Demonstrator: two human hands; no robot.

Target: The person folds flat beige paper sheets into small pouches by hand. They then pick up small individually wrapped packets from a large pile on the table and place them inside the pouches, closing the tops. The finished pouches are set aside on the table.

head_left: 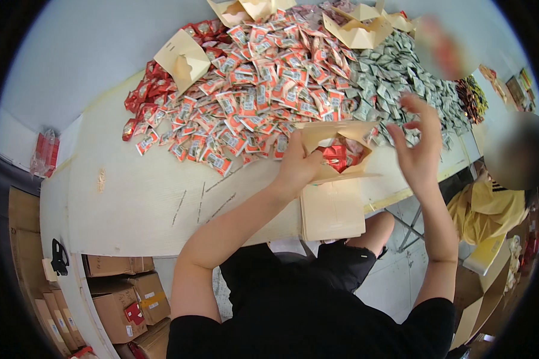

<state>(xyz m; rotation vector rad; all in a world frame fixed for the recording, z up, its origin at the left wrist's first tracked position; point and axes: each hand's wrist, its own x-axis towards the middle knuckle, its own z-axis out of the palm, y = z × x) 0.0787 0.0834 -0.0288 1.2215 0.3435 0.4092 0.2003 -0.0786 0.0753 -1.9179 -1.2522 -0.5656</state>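
An open box (335, 152) sits near the table's (132, 191) front edge, with packets inside it. The left hand (296, 167) rests on the box's left side; the right hand (419, 149) hangs just right of it, above the table. A stack of flat cartons (332, 209) lies right in front of the box, overhanging the front edge. Behind the box a heap of sachets (245, 90) spreads toward the far edge, with a second heap (395, 78) to its right. Folded boxes (182, 60) lie on the heaps. Cardboard boxes (123, 299) stand under the table's left end.
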